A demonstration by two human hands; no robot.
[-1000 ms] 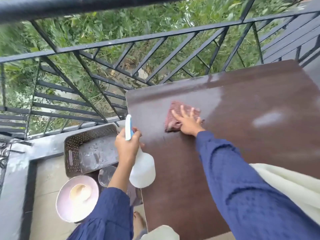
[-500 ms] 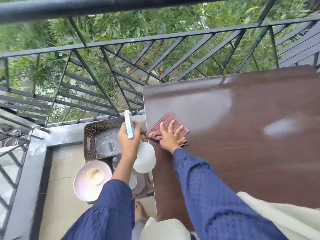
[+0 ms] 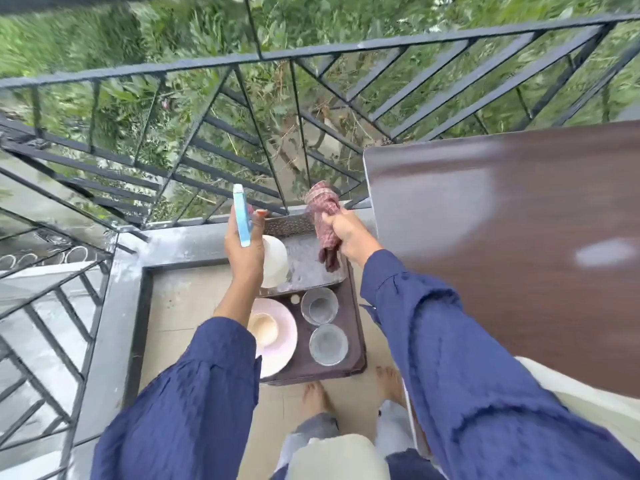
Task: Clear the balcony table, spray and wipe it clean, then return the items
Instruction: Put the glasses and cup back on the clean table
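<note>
The dark brown table (image 3: 502,216) fills the right side, its top bare and shiny with wet streaks. My right hand (image 3: 346,233) is off the table's left edge, gripping a bunched red checked cloth (image 3: 323,209) in the air. My left hand (image 3: 246,247) holds a white spray bottle (image 3: 275,261) with a blue head, above the floor items. Below them a low brown tray (image 3: 346,358) on the floor carries a pink plate (image 3: 280,337) with a cream cup and two glasses (image 3: 318,304), (image 3: 328,344).
A brown perforated basket (image 3: 304,258) sits on the floor beyond the tray, against the ledge. A black metal railing (image 3: 242,64) runs along the balcony's far and left sides with greenery beyond. My bare feet (image 3: 315,396) stand on the tiles just behind the tray.
My right hand lifted the cloth off the table and carried it left, past the table's edge, above the basket. The view swung left and down; my left hand kept the bottle.
</note>
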